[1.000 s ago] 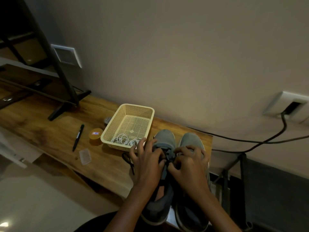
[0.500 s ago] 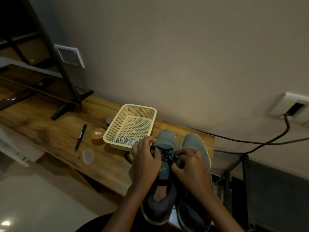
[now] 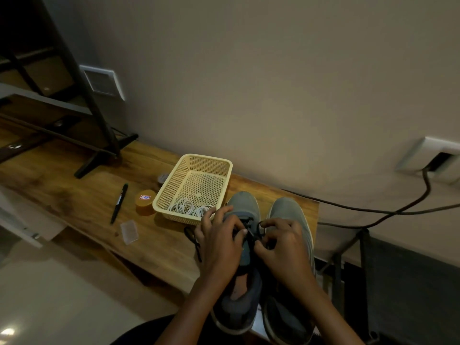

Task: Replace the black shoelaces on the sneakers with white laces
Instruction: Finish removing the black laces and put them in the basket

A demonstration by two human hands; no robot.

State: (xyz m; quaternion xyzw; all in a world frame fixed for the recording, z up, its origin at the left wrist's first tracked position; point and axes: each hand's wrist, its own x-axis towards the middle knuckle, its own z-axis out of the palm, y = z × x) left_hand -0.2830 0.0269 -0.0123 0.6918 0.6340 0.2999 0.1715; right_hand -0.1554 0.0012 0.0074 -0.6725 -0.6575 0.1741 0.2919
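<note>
A long wooden shelf point(image 3: 74, 195) runs from the left edge of the frame to lower centre against a plain beige wall point(image 3: 273, 83), with pale floor point(image 3: 49, 295) at lower left. A black stand point(image 3: 99, 135) plants its foot on the wood at upper left, beside a white wall plate point(image 3: 102, 80). At right, a dark cable point(image 3: 373, 210) leaves a socket point(image 3: 433, 160) and trails along the wall. A pen point(image 3: 119, 202), an orange tub point(image 3: 144, 201) and a clear case point(image 3: 129, 231) lie left of centre.

A cream basket point(image 3: 199, 158) sits mid-frame with coiled white laces point(image 3: 184, 207) in its near corner (just above the left hand's fingertips). Two grey shoes stand side by side at lower centre, toes toward the wall.

The left hand point(image 3: 219, 242) lies over the left shoe point(image 3: 245, 202), fingers curled down its outer side and thumb pressed to the lacing, gripping it. The right hand point(image 3: 283, 245) sits over the gap between that shoe and the right shoe point(image 3: 286, 207), fingers bent, pinching the black lace point(image 3: 193, 239) at the left shoe's eyelets. One loose end of that lace trails onto the wood just left of the left hand.
</note>
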